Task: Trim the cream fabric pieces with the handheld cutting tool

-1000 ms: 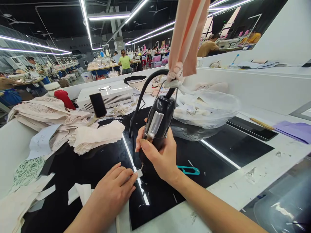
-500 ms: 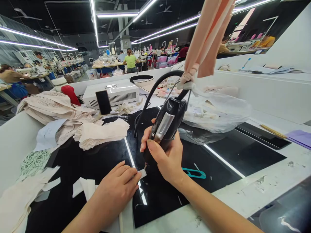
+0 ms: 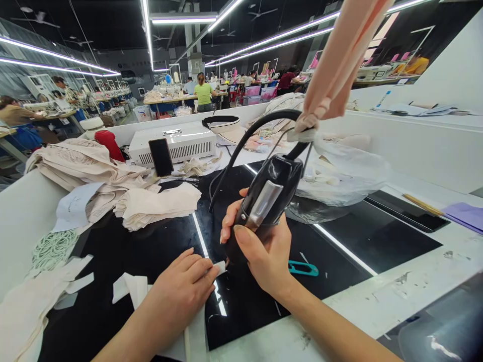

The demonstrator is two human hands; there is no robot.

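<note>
My right hand [image 3: 264,251] is wrapped round a black corded power tool [image 3: 260,198] with a silver lever on its side; its exact kind is not clear. The tool slants, its thin tip pointing down at the end of a small white strip [image 3: 221,267]. My left hand [image 3: 188,284] pins that strip to the glossy black board [image 3: 256,301], fingers pressed together; most of the strip is hidden beneath them. A pink cloth band [image 3: 335,65] is knotted at the tool's top, near its thick black cord [image 3: 249,136]. Right of my right wrist lie teal thread snips [image 3: 304,268].
Stacked cream fabric pieces [image 3: 162,201] lie beyond my left hand, with white scraps [image 3: 132,289] nearer. Behind stand a phone [image 3: 161,157] and a white vented box [image 3: 177,143]. A clear plastic bag [image 3: 347,176] sits at right. People work at distant sewing tables.
The tool has shifted right and tilted more, and the pink band has swung right with it. Its tip now meets the strip's end or hides it. My left hand stays nearly in place.
</note>
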